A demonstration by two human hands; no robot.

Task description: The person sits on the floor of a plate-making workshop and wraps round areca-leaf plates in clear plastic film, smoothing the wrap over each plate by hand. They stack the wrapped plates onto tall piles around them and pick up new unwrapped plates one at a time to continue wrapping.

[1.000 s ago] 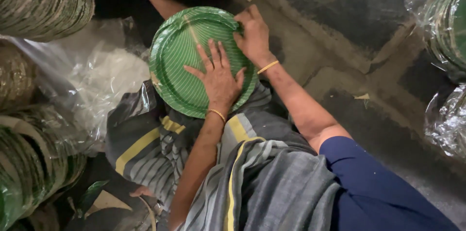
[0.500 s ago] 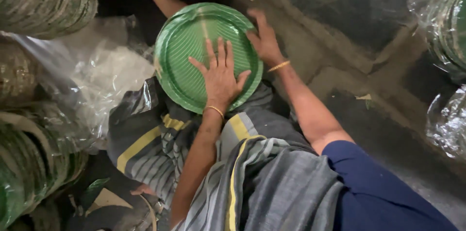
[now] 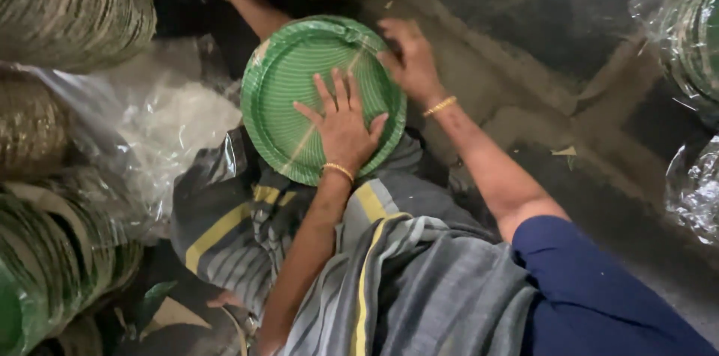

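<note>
Centrally, left hand (image 3: 343,130) lies flat, fingers spread, on the green plate stack (image 3: 299,86) over the lap; right hand (image 3: 408,56) cups its far-right rim. Even pressure would keep edges aligned.

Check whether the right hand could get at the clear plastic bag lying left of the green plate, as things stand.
Probably not easily. The right hand sits on the far right rim of the green plate, while the clear plastic bag lies on the plate's other side. The plate and the left hand spread flat on it lie between them.
</note>
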